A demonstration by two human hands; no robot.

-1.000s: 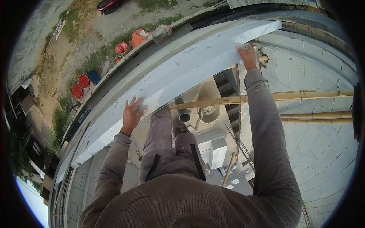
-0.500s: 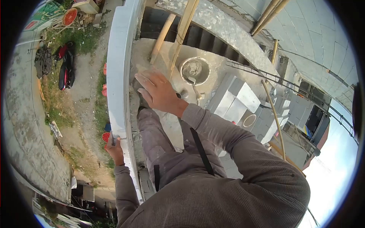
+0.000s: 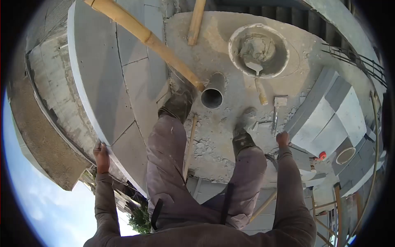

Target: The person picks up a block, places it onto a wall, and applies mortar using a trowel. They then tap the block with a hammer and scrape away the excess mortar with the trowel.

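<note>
My left hand (image 3: 101, 157) is at the outer edge of a grey block wall (image 3: 98, 74), its fingers curled on the edge by a joint. My right hand (image 3: 282, 139) hangs low over the floor as a closed fist, beside a stack of grey blocks (image 3: 314, 119). Whatever is inside that fist, if anything, is hidden. Just beyond it lies a T-shaped, mortar-smeared tool (image 3: 275, 119). A trowel (image 3: 261, 89) with a wooden handle leans out of a round bucket (image 3: 284, 68) holding grey mortar (image 3: 257, 47).
Between my boots an open pipe (image 3: 212, 98) rises from the floor. A bamboo pole (image 3: 152, 41) slants from the wall to it. Dark stairs (image 3: 284, 15) lie beyond the bucket. At right are a red tape roll (image 3: 322, 155) and a pale round container (image 3: 345, 155). Mortar crumbs litter the floor.
The view has swung down toward the floor and wall. My right hand went from raised and spread above the floor to a fist low at right. My left hand stays on the wall edge.
</note>
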